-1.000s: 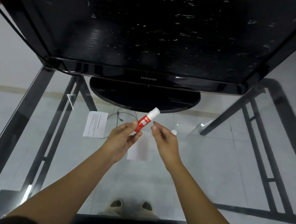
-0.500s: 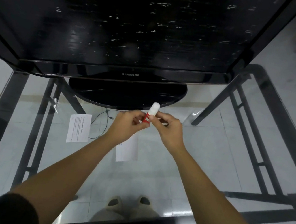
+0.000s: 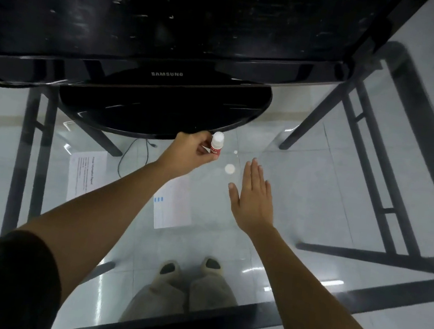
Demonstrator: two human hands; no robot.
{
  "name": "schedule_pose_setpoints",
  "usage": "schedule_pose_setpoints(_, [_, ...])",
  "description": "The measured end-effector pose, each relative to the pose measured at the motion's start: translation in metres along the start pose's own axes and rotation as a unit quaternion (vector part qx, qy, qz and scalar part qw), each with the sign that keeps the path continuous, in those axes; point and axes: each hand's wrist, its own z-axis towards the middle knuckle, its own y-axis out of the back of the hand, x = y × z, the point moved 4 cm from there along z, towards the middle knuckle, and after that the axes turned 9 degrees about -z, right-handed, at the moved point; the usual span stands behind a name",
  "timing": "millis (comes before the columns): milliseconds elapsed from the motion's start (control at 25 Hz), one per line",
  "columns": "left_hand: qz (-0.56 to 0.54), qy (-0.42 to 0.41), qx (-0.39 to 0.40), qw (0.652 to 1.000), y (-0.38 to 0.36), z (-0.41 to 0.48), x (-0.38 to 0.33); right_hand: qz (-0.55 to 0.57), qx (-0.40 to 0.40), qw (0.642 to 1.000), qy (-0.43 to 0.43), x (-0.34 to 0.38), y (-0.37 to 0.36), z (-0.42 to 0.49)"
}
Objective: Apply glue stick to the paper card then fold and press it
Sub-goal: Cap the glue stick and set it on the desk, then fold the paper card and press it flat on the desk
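Observation:
My left hand (image 3: 191, 150) grips a red and white glue stick (image 3: 216, 144), held upright just in front of the monitor's base. A white paper card (image 3: 174, 206) with small blue marks lies on the glass table (image 3: 304, 194), partly under my left forearm. To the right of the card, my right hand (image 3: 253, 198) is flat and open with fingers stretched out, holding nothing. A small round white piece (image 3: 229, 168) rests on the glass between my two hands; whether it is the cap I cannot tell.
A large black Samsung monitor (image 3: 167, 73) on an oval base (image 3: 162, 111) fills the far side of the table. A second printed sheet (image 3: 86, 175) lies to the left. The black table frame (image 3: 395, 168) and my feet (image 3: 189, 267) show through the glass.
My right hand has let go of the glue stick, moved right and towards me, and opened flat. My left hand keeps hold of the stick, now more upright.

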Motion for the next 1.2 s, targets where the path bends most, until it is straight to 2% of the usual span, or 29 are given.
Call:
schedule_pose_setpoints(160, [0.007, -0.006, 0.015, 1.0, -0.005, 0.005, 0.004, -0.055, 0.016, 0.998, -0.001, -0.003, -0.013, 0.001])
schedule_pose_setpoints(360, [0.01, -0.011, 0.021, 1.0, -0.007, 0.007, 0.005, -0.067, 0.004, 0.998, -0.007, -0.002, -0.014, 0.003])
schedule_pose_setpoints(680, [-0.011, 0.035, 0.004, 0.999, 0.004, -0.027, 0.015, -0.096, 0.023, 0.995, -0.013, 0.003, -0.003, -0.005])
schedule_pose_setpoints(840, [0.002, 0.048, -0.027, 0.998, 0.02, -0.075, 0.02, -0.04, 0.003, 0.999, -0.016, 0.033, 0.008, -0.034])
schedule_pose_setpoints(1080, [0.148, 0.063, -0.064, 0.985, 0.06, -0.134, 0.057, 0.021, 0.003, 0.999, 0.042, 0.093, 0.007, -0.044])
schedule_pose_setpoints(1200, [0.195, 0.088, -0.083, 0.973, 0.086, -0.154, 0.082, 0.098, 0.023, 0.995, 0.022, 0.11, 0.005, -0.043])
